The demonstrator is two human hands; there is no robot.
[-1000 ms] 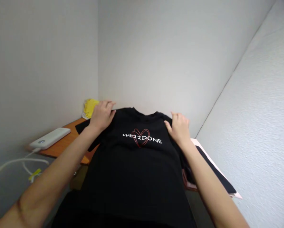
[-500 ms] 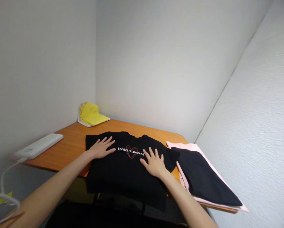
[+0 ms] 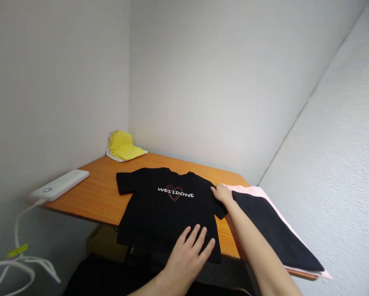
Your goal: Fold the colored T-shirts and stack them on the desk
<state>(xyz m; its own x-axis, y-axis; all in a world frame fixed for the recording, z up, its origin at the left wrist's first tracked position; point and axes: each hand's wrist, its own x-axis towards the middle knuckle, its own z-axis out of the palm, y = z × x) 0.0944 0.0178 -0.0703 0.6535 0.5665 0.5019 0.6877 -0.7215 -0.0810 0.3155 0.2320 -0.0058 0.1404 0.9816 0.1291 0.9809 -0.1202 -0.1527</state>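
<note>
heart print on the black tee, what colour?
Red: an outlined heart on the black T-shirt. Shows clearly in the head view.

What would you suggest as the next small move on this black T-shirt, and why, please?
Probably fold the right sleeve inward over the chest. The black T-shirt lies flat, print up, on the table; the right hand rests at that sleeve's edge, and the left hand lies open on the hem, steadying it.

Yellow cloth (image 3: pixel 122 146) bundled in the far corner of my table (image 3: pixel 100 197), white power bank (image 3: pixel 60 185) at my left, its cable (image 3: pixel 21 213) dangling, pink-and-black stack (image 3: pixel 273 230) at my right
</note>
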